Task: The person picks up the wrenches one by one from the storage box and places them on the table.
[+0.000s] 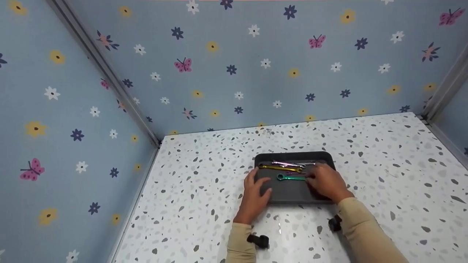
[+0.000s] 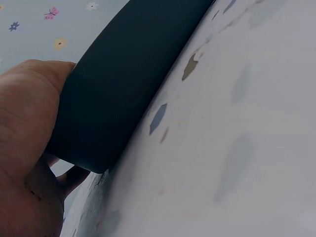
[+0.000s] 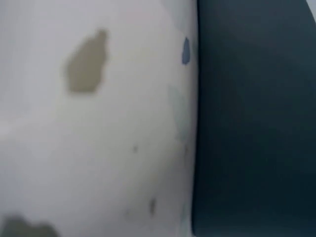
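Forearms [image 1: 367,230] reached forward over the table [image 1: 182,204], left hand [image 1: 253,196] gripping the tray [image 1: 289,193] at its left edge, right hand [image 1: 328,183] pinching the green wrench [image 1: 293,178], which extended leftward from it inside the tray, nearer than the yellow wrench [image 1: 279,168].

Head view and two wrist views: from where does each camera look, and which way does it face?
Head: on the person's head, facing forward and down at wrenches in a dark tray; left hand, right hand and both sleeves show.
Left wrist: on that wrist, facing the dark tray's side and tabletop; part of the left hand shows.
Right wrist: on that wrist, facing dark tray and tabletop; no hand shows.
Head and left wrist share the flowered wallpaper.
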Action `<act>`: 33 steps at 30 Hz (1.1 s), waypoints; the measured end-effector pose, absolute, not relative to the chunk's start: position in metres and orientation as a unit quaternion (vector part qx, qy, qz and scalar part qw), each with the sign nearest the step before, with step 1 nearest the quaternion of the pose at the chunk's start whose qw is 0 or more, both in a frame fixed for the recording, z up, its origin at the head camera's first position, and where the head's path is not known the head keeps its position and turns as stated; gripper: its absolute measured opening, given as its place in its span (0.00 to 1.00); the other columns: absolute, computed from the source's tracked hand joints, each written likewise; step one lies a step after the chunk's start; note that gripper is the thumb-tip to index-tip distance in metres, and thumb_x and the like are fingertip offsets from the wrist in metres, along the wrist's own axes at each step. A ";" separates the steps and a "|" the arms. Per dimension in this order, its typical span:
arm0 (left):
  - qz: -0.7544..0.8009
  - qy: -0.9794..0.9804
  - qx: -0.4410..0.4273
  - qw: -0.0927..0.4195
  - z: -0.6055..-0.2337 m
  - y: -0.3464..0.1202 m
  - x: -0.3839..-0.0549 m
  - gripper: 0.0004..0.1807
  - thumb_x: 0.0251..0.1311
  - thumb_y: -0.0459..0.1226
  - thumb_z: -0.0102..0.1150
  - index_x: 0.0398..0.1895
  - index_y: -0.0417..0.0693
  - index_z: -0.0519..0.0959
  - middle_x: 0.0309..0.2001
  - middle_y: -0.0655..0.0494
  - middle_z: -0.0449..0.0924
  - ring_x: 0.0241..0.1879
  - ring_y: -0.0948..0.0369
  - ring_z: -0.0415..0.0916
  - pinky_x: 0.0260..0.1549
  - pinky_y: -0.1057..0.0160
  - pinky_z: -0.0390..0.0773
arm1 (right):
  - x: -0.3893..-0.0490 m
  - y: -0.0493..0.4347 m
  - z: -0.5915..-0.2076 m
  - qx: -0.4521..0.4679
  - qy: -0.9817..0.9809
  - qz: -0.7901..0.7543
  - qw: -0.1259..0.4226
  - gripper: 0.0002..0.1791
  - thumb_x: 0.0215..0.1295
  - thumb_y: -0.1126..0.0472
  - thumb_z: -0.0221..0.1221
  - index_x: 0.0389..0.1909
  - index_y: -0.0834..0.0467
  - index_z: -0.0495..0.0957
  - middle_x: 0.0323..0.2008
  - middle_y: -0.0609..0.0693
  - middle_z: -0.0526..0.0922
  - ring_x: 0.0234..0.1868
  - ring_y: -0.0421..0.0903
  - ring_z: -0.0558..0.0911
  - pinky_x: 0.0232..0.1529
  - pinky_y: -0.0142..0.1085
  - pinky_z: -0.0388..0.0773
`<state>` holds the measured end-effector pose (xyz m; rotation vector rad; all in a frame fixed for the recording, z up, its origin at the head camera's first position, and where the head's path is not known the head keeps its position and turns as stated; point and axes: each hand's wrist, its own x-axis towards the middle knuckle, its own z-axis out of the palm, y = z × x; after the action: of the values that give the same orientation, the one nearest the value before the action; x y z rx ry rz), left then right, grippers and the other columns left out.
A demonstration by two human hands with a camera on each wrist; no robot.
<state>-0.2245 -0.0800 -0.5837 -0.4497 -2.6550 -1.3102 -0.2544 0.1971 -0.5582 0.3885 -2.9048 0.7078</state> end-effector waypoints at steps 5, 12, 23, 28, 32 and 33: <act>-0.442 -0.882 -0.148 0.066 -0.583 -0.083 -0.224 0.18 0.65 0.39 0.63 0.58 0.48 0.80 0.78 0.48 0.51 0.77 0.50 0.44 0.71 0.48 0.57 | -0.254 0.194 -0.556 0.132 -0.964 0.223 0.062 0.06 0.59 0.61 0.69 0.36 0.58 0.89 0.39 0.53 0.81 0.41 0.51 0.80 0.44 0.52 0.80; -0.455 -0.878 -0.136 0.060 -0.584 -0.086 -0.221 0.18 0.66 0.38 0.62 0.58 0.47 0.80 0.78 0.48 0.50 0.76 0.50 0.44 0.71 0.48 0.57 | -0.255 0.189 -0.554 0.138 -0.965 0.216 0.051 0.06 0.59 0.60 0.69 0.36 0.57 0.88 0.36 0.51 0.80 0.38 0.49 0.78 0.42 0.50 0.80; -0.461 -0.877 -0.127 0.054 -0.586 -0.083 -0.226 0.18 0.66 0.40 0.62 0.59 0.51 0.80 0.79 0.51 0.48 0.77 0.51 0.44 0.71 0.48 0.56 | -0.268 0.192 -0.539 0.143 -0.963 0.226 -0.021 0.05 0.59 0.63 0.68 0.34 0.59 0.88 0.36 0.51 0.84 0.38 0.49 0.79 0.44 0.50 0.80; -0.450 -0.882 -0.133 0.049 -0.583 -0.081 -0.229 0.19 0.65 0.41 0.62 0.59 0.53 0.79 0.79 0.52 0.48 0.77 0.52 0.44 0.71 0.49 0.56 | -0.276 0.194 -0.530 0.142 -0.954 0.249 -0.085 0.04 0.59 0.65 0.68 0.34 0.60 0.88 0.32 0.49 0.86 0.34 0.47 0.79 0.44 0.48 0.79; -0.443 -0.885 -0.137 0.041 -0.583 -0.081 -0.228 0.19 0.66 0.41 0.62 0.59 0.54 0.79 0.79 0.52 0.48 0.77 0.52 0.44 0.71 0.50 0.57 | -0.280 0.193 -0.525 0.143 -0.952 0.242 -0.123 0.02 0.58 0.65 0.68 0.32 0.59 0.87 0.31 0.48 0.84 0.33 0.47 0.78 0.41 0.45 0.78; -0.442 -0.885 -0.139 0.043 -0.583 -0.082 -0.227 0.19 0.66 0.41 0.62 0.59 0.53 0.80 0.79 0.52 0.49 0.77 0.52 0.44 0.71 0.49 0.57 | -0.281 0.191 -0.524 0.145 -0.951 0.241 -0.126 0.02 0.58 0.65 0.68 0.31 0.59 0.87 0.30 0.48 0.84 0.32 0.47 0.77 0.40 0.44 0.78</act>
<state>-0.2274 -0.0816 -0.5827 -0.4247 -2.7078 -1.3520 -0.2810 0.1914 -0.5239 0.4976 -3.2548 0.8245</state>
